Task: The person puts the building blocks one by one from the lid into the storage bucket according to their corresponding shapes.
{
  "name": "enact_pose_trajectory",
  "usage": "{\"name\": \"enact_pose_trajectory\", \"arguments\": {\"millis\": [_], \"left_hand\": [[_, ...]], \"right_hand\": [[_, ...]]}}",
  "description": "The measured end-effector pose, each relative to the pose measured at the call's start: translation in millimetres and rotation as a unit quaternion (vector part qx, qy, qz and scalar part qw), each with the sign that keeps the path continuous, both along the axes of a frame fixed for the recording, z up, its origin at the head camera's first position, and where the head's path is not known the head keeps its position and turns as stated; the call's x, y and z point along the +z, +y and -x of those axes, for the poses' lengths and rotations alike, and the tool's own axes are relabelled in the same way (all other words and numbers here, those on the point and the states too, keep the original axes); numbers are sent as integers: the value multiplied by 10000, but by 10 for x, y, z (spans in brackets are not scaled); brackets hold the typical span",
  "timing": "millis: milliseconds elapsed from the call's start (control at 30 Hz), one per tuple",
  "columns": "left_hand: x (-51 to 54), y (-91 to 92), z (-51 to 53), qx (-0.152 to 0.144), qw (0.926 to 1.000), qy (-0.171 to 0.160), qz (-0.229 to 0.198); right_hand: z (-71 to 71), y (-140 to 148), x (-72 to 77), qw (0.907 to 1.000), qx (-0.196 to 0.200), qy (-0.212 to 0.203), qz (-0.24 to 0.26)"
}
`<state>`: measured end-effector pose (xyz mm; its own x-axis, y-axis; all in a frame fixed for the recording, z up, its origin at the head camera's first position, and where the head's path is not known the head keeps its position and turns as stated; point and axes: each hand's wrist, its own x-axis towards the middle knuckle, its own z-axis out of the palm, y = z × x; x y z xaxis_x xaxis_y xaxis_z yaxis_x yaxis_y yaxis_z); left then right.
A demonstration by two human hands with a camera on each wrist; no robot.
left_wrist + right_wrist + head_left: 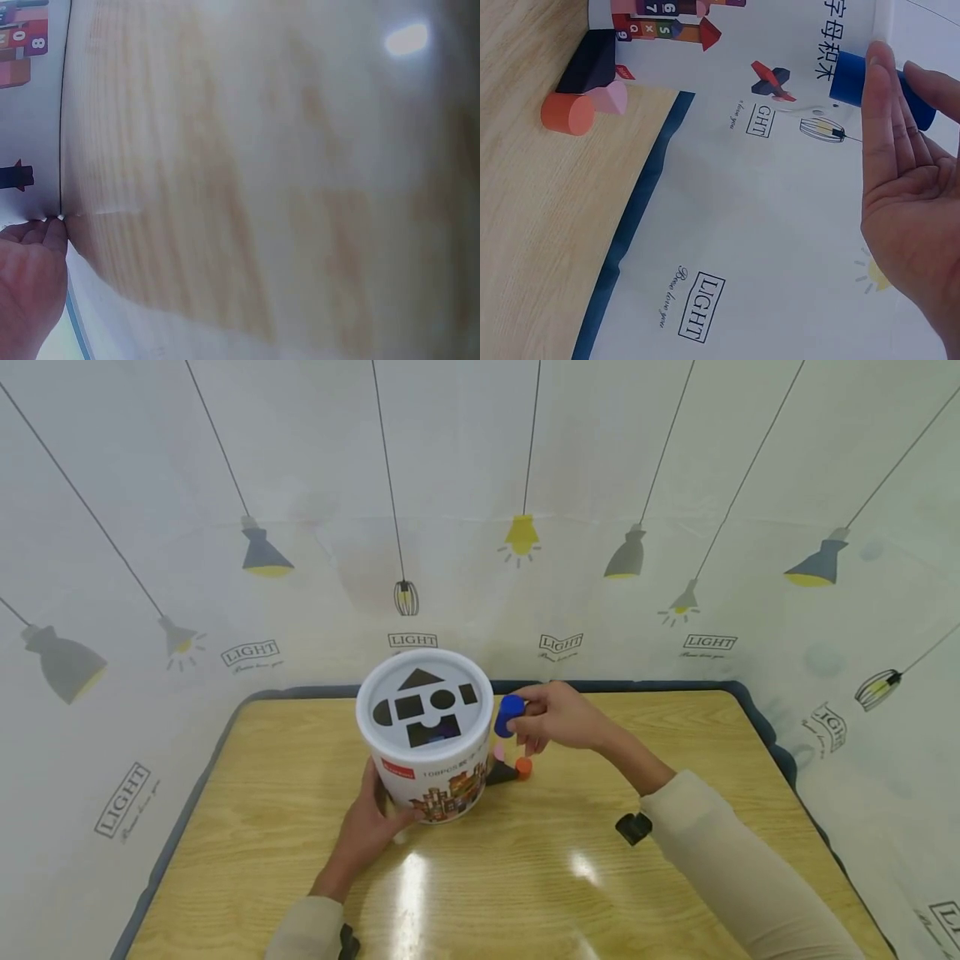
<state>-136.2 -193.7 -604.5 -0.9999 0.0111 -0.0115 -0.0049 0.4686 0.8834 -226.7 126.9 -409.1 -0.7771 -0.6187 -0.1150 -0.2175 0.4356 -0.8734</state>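
A white bucket [401, 758] with printed block pictures stands on the table, its white lid [390, 681] cut with several shaped holes, among them a triangle, a circle and a square. My left hand [367, 827] holds the bucket low on its left side, thumb across the front; in the left wrist view its fingers are at the bucket's edge. To the right of the lid, my right hand [562, 717] pinches a blue cylinder block [509, 716] between thumb and fingers, above the table. In the right wrist view the blue cylinder [847, 77] is partly covered by fingers.
Beside the bucket's right side lie a black block [501, 772], an orange cylinder block [523, 767] and a pink block [609, 98]. The wooden table [525, 877] has a dark blue edge, with a lamp-printed wall cover [465, 460] behind it.
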Motion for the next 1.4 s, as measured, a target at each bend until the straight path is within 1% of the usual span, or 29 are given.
{"name": "enact_pose_trajectory", "arguments": {"millis": [367, 533, 700, 900, 1067, 1400], "left_hand": [[2, -2, -5, 13, 10000, -56, 18], [13, -1, -10, 8, 10000, -64, 24], [4, 5, -12, 11, 9999, -102, 9], [17, 3, -9, 36, 9999, -163, -15], [14, -3, -4, 21, 9999, -104, -18], [23, -1, -2, 6, 10000, -73, -57]], "right_hand": [[-48, -74, 165, 9997, -36, 167, 165], [-41, -89, 217, 9996, -82, 115, 231], [-43, -98, 227, 9995, -183, 76, 262], [-45, -94, 235, 9986, -290, 136, 424], [-38, -108, 251, 9977, -284, 239, 561], [21, -226, 210, 9961, -347, -64, 805]]}}
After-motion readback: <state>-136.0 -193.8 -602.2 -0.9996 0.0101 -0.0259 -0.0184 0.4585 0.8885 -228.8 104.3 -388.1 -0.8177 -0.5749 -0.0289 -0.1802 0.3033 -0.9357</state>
